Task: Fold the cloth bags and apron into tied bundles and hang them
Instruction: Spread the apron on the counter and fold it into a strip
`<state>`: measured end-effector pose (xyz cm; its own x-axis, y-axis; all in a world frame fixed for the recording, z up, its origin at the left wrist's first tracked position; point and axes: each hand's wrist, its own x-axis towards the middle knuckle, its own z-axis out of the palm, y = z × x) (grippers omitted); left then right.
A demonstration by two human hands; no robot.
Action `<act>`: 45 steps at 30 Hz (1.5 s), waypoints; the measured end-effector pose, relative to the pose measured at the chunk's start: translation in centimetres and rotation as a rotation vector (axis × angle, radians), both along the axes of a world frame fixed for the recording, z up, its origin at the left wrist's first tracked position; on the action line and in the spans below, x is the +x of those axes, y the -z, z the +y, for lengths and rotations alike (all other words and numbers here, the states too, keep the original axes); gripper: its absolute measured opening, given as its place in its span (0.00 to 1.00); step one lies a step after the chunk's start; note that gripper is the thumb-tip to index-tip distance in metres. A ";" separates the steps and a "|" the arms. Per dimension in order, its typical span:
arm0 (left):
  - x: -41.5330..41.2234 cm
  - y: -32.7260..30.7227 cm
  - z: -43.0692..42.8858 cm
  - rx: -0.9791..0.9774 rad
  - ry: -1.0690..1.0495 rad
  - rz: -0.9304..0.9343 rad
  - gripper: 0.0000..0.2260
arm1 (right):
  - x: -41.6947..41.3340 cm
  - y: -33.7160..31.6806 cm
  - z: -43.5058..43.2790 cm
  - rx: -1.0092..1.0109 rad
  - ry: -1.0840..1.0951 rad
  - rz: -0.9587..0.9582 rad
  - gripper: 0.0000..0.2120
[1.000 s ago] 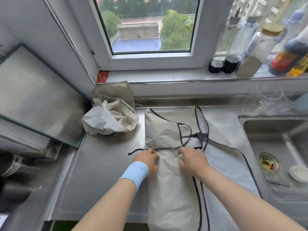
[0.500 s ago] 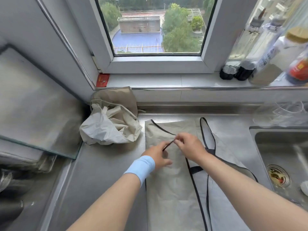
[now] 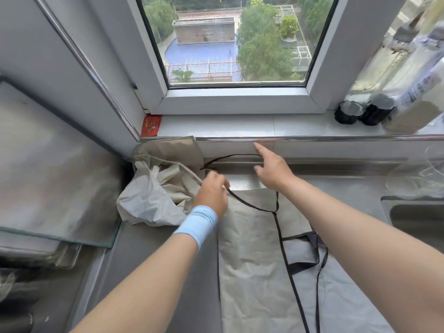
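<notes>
**Desk:** What's crowding you up there?

**Me:** Plenty, on my feed. A crumpled heap of beige cloth bags (image 3: 153, 195) fills the back left corner of the steel worktop (image 3: 149, 272), just beside the left hand (image 3: 212, 194). Left of the heap lies a glass panel (image 3: 48, 176) with a greenish edge, over something I can't make out. Far right I get the rim of a sink (image 3: 413, 200). Up on the white window sill (image 3: 216, 126) there's a cluster of bottles (image 3: 370, 111), blurred and dark at the base. A small red card (image 3: 151, 126) stands tucked into the sill's left corner.

**Desk:** And the apron?

**Me:** The apron (image 3: 249, 272) lies flat on the worktop, folded into a long strip that runs from the bottom of my view towards the window. It's papery, creased beige cloth, piped in black along its edges. A paler grey layer shows out to the right.

**Desk:** Fingers?

**Me:** The left fingers (image 3: 216, 177) are curled round the black strap (image 3: 235, 155). It climbs from the apron's top corner into that fist, then comes out in a thin arc to the right hand (image 3: 274, 170). There's a pale blue wristband (image 3: 198, 223) on the left wrist. The right hand is raised near the sill's metal edge, forefinger straight, the rest curled. The strap's end meets it under the forefinger, but through the blur I can't tell whether it's pinched there.
</notes>
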<state>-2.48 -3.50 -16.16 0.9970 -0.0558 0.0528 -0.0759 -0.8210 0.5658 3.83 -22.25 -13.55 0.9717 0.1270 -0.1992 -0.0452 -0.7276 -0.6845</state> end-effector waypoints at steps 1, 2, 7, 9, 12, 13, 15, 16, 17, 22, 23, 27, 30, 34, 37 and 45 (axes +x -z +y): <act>-0.9 1.1 -0.3 0.064 0.063 0.052 0.10 | -0.4 0.6 0.1 -0.029 -0.016 -0.031 0.29; -1.6 2.1 -0.5 0.141 0.112 0.082 0.11 | -1.0 1.4 0.1 -0.076 -0.027 -0.115 0.27; -3.7 6.4 -1.1 0.437 0.230 0.295 0.33 | -6.7 6.7 -0.1 -0.279 -0.171 -0.462 0.15; -4.0 7.8 -1.0 0.541 0.259 0.365 0.38 | -9.3 8.6 -0.1 -0.350 -0.248 -0.423 0.15; -4.2 8.8 -0.8 0.546 0.296 0.360 0.43 | -11.6 10.8 -0.7 -0.522 -0.328 -0.222 0.28; -4.1 9.0 -0.6 0.525 0.311 0.361 0.43 | -12.0 11.4 -1.0 -0.558 -0.351 -0.156 0.33; -3.5 9.1 -0.1 0.489 0.340 0.376 0.44 | -12.0 12.3 -1.7 -0.620 -0.380 -0.083 0.36; -3.0 8.9 0.1 0.480 0.350 0.387 0.45 | -11.7 12.4 -1.9 -0.650 -0.366 -0.093 0.36; -2.6 8.8 0.1 0.478 0.353 0.402 0.45 | -11.5 12.2 -1.9 -0.689 -0.333 -0.109 0.36; -0.6 7.5 -0.6 0.523 0.246 0.349 0.43 | -12.3 10.7 -0.3 -0.693 -0.235 -0.214 0.32; -0.9 7.1 -1.0 0.558 0.210 0.255 0.39 | -13.1 10.8 0.1 -0.661 -0.234 -0.185 0.31; -5.5 7.8 -2.4 0.532 0.244 0.053 0.18 | -15.3 12.6 1.0 -0.633 -0.188 -0.039 0.33; -8.2 9.6 -1.3 0.483 0.244 0.162 0.28 | -14.6 12.8 0.9 -0.664 -0.211 0.034 0.34; -7.5 10.4 -0.3 0.508 0.297 0.225 0.36 | -14.4 11.8 0.8 -0.643 -0.197 -0.037 0.35; -6.3 9.9 -0.2 0.576 0.308 0.275 0.41 | -16.4 12.1 0.5 -0.628 -0.236 -0.138 0.33; -13.2 9.2 -2.6 0.399 0.391 0.094 0.26 | -18.7 11.8 -0.9 -0.573 -0.270 -0.093 0.33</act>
<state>-15.70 -6.14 -25.40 0.8975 -0.4196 -0.1361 -0.3818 -0.8934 0.2368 -14.85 -23.14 -25.37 0.9369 0.2680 -0.2246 0.2314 -0.9568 -0.1763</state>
